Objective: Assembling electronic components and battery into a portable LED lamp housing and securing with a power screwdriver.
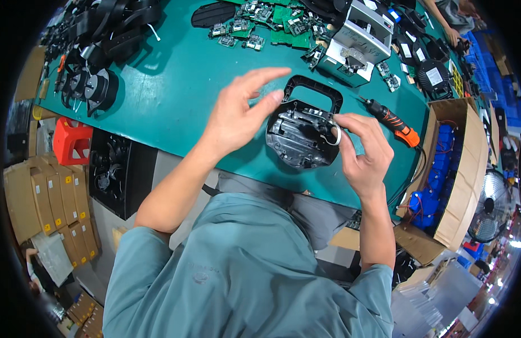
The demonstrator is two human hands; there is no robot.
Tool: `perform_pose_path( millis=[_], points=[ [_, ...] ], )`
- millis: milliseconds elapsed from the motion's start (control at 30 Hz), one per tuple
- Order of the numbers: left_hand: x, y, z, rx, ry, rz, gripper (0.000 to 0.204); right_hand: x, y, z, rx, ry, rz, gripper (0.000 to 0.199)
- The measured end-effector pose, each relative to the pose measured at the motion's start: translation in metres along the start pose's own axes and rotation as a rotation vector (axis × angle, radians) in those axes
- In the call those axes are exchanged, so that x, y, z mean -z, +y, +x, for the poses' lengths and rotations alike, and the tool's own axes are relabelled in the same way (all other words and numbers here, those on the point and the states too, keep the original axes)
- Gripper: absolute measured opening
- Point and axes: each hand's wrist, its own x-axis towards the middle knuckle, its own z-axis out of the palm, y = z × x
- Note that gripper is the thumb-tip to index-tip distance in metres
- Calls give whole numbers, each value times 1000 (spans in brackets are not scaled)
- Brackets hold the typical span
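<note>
A black plastic housing (299, 135) with a carry handle (312, 85) lies open side up on the green table (170, 96), near its front edge. My left hand (238, 115) rests against the housing's left rim, with the fingers spread and nothing in them. My right hand (362, 152) is at the housing's right side. Its thumb and forefinger pinch a white wire loop (336, 137) at the housing's edge.
An orange and black electric screwdriver (391, 120) lies right of the housing. Green circuit boards (274, 22) and a grey metal box (356, 42) sit behind. A cardboard box of blue parts (446, 169) stands at the right. Black fan parts (91, 84) lie at the left.
</note>
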Motion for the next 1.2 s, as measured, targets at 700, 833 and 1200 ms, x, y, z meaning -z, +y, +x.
perform_pose_path(
  millis=[700, 833, 1200],
  points=[
    [-41, -17, -31, -3, 38, -43, 33, -31, 2, 8, -78, -176, -237, 31],
    [-29, -10, -20, 24, -35, 9, 32, -26, 8, 10, -29, -202, -286, 38],
    [-41, -3, 16, -77, -248, 178, 36, -8, -3, 10, -315, -221, -53, 60]
  ],
)
